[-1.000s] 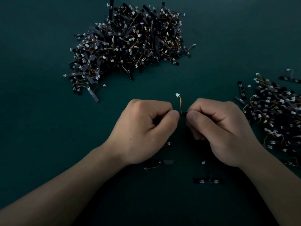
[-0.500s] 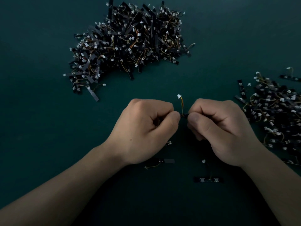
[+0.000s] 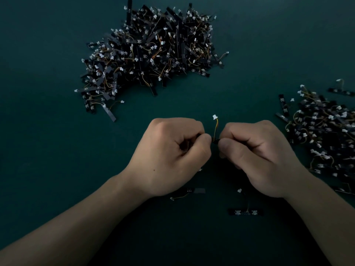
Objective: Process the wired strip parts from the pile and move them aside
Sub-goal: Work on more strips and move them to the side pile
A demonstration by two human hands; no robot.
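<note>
A single wired strip part [image 3: 216, 140] is held between the 2 hands at the middle of the view. The left hand [image 3: 169, 156] is curled tight, and 1 end of the part is pinched by its thumb and forefinger. The right hand [image 3: 257, 156] is curled the same way, and the other end is pinched by its thumb and forefinger. Only a short black section of the part is seen in the gap between the 2 thumbs; the rest is hidden by the fingers. A thin orange-yellow wire [image 3: 216, 128] is seen rising from that section, tipped by a small white connector [image 3: 215, 117] just above the knuckles.

Just below the left hand a loose strip [image 3: 190, 190] with a curling wire is seen on the dark green table [image 3: 57, 150]. Below the right hand a second loose strip [image 3: 246, 212] is laid flat.

At the far side of the table, well apart from the hands, the large pile [image 3: 153, 50] of tangled black strips, wires and white connectors is spread. A smaller heap [image 3: 324, 135] of the same parts is seen to the right of the right hand, cut off by the frame edge.
</note>
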